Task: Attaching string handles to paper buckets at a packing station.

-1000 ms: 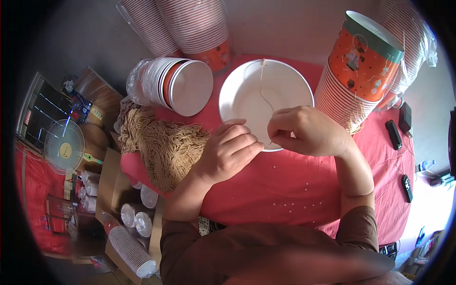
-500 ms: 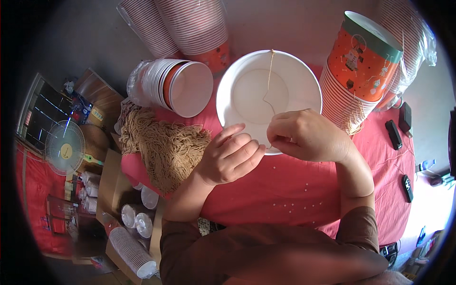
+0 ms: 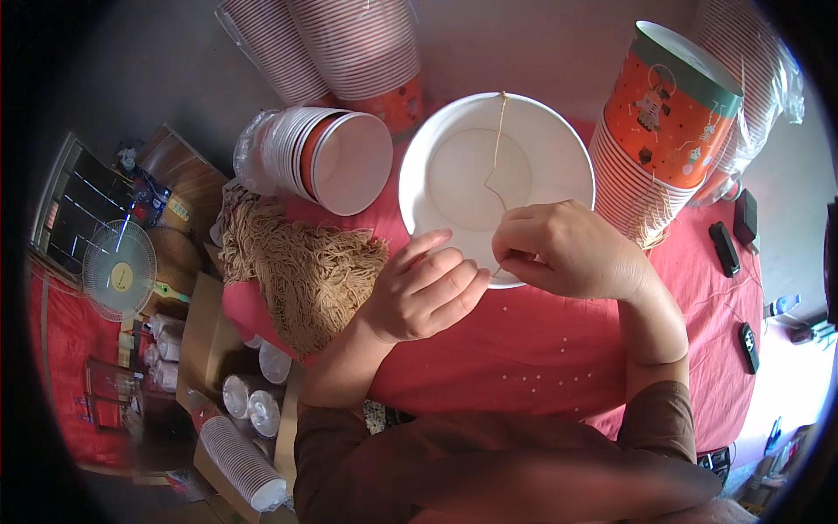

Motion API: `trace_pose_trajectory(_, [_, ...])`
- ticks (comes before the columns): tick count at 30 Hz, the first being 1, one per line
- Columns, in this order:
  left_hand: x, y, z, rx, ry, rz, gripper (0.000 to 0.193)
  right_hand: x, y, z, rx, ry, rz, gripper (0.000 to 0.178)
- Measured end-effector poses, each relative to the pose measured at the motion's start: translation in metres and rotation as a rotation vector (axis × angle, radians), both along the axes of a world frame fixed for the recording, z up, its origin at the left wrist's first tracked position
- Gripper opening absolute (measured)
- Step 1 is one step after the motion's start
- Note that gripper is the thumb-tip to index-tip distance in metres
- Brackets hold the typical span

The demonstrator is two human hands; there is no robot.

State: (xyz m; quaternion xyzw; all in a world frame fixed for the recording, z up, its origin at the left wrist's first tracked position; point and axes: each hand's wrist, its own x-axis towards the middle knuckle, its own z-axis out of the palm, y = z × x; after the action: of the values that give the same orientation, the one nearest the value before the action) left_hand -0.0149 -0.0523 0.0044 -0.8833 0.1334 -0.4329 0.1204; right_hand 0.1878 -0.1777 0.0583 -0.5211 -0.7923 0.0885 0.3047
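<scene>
A large white paper bucket faces me with its mouth up, in the middle of the red-covered table. A thin tan string is fixed at its far rim and hangs across the opening, with a bend halfway. My right hand is closed over the near rim and pinches the string between thumb and fingers. Curled around the near left rim is my left hand, its fingertips close to the right hand. A short bit of string shows between the two hands. The left thumb is mostly hidden.
Left of the bucket lie a heap of tan strings and a sideways stack of white buckets. At right, an orange-and-green bucket tops another stack. Small white dots are scattered on the red cloth. A cardboard box holds cups.
Almost nothing differs. The bucket and both hands have shifted very slightly to the right, and the string is still in my right hand.
</scene>
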Motion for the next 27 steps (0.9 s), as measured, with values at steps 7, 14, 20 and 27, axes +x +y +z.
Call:
trace_pose_trajectory(7, [-0.001,-0.002,0.002,-0.004,0.008,0.002,0.015,-0.003,0.0,0.0,-0.024,-0.012,-0.009,0.01])
trace_pose_trajectory(14, [0.0,0.001,0.0,-0.02,-0.003,0.009,0.015,-0.004,0.004,-0.007,-0.028,-0.026,0.024,0.008])
trace_pose_trajectory(20, [0.006,0.009,-0.001,-0.129,0.002,0.031,0.011,0.002,0.015,-0.014,-0.072,0.031,0.079,0.008])
trace_pose_trajectory(27, [0.007,0.017,-0.004,-0.252,0.037,0.071,0.024,0.007,0.02,-0.012,-0.285,0.147,0.113,0.025])
